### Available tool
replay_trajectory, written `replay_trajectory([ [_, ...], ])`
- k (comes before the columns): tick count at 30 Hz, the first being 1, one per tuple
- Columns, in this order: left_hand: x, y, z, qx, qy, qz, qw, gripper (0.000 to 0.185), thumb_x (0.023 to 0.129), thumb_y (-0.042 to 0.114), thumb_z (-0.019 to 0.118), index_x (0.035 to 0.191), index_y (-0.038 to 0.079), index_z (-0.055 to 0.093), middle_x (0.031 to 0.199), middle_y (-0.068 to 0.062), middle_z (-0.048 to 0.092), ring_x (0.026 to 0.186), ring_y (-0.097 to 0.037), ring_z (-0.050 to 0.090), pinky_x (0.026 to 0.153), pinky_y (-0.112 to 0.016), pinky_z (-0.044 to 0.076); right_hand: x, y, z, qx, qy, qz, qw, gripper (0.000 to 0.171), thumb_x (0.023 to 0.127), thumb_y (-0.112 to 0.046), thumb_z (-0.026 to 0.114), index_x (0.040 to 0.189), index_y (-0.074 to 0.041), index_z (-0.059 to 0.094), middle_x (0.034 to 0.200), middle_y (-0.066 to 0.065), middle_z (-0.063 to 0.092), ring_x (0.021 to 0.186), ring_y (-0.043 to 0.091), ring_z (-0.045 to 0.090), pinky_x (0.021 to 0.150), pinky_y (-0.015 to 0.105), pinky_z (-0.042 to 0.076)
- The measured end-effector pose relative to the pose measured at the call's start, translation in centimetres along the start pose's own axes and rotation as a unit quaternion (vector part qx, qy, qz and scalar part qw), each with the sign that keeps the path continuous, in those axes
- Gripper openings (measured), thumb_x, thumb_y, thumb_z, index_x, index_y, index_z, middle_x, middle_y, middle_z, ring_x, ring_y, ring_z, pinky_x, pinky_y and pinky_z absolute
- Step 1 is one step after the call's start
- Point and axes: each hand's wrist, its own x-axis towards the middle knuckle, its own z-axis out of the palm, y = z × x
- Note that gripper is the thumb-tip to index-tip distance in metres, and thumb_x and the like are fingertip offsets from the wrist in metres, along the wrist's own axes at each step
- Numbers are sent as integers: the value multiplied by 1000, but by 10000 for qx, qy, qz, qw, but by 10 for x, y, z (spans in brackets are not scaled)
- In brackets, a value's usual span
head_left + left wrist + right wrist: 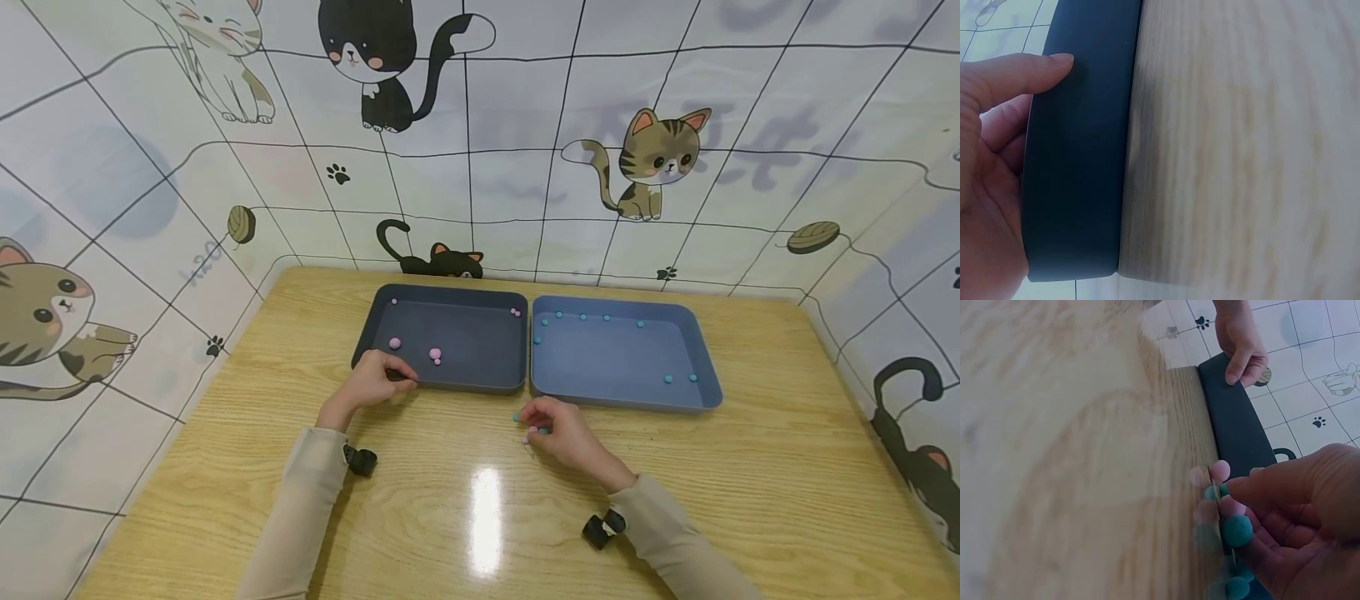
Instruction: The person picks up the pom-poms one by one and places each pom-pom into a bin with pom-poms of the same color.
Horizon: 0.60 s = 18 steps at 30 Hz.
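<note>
A dark navy tray (468, 337) and a lighter blue tray (615, 358) stand side by side at the back of the wooden table (420, 517). Pink pom-poms (394, 342) lie in the dark tray, and teal pom-poms (667, 378) lie in the blue one. My left hand (390, 375) grips the dark tray's front left corner. In the left wrist view its thumb (1054, 62) presses the tray's wall (1079, 156). My right hand (536, 425) rests on the table in front of the gap between the trays. It holds several small pom-poms, pink (1220, 470) and teal (1236, 530), in its curled fingers (1297, 512).
Walls (150, 208) printed with cats close off the table at the back and on both sides. A black camera (360, 460) sits on the left wrist, another (603, 527) on the right. Bare wood with a bright glare patch (486, 508) fills the near half.
</note>
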Motion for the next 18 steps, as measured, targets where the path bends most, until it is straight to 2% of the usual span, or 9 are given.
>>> replay_trajectory([
  [7,0,0,0,-12,-12,-4,10000,6,79,7,74,81,2,75,76,-3,71,65,-10,59,54,-23,46,1,1,0,-222,-9,6,9998,21,77,16,62,91,1,64,91,10,62,78,23,61,70,29,53],
  [18,-1,2,-1,1,-7,-42,10000,4,79,5,73,82,3,75,76,-3,71,63,-10,58,52,-23,45,3,-5,-2,-45,102,29,9999,20,76,14,63,90,0,64,90,10,63,80,23,62,71,26,53],
])
